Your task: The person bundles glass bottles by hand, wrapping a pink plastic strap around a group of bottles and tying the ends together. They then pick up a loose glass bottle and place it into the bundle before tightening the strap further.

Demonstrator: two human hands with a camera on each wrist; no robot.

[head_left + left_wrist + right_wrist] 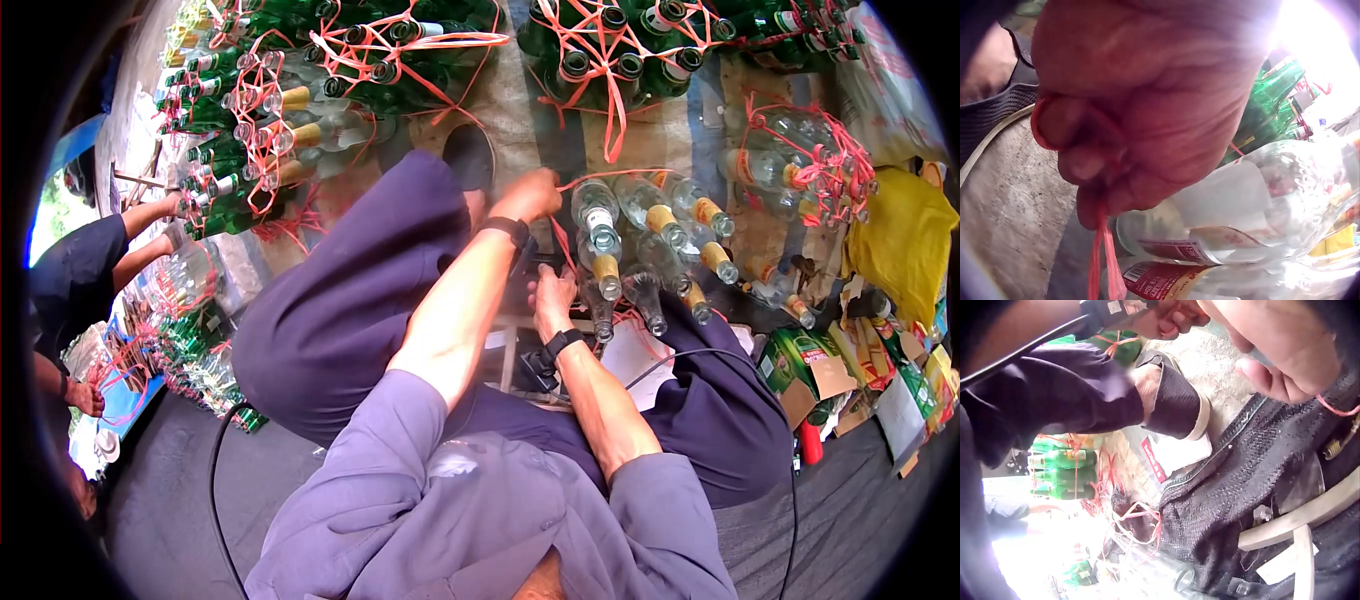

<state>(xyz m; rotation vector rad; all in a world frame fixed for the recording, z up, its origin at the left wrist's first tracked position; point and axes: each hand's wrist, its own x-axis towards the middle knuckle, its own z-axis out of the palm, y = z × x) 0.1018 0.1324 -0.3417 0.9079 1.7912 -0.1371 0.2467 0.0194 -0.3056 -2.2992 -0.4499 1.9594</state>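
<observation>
Pink twine runs from the left hand down to the right hand. Curled fingers of the left hand grip the twine, which also loops round one finger and hangs as strands. The right hand has its fingers bent, with twine coming out beside them; its grip is partly hidden. Just right of both hands, a group of clear glass bottles lies with necks toward the person, a strand passing across its far side. Two labelled bottles show close below the left hand.
Bundles of green bottles tied with pink twine line the far side. Another clear bundle lies right, near a yellow bag and cartons. A shoe and wooden pieces are near the right hand. Another person's legs show left.
</observation>
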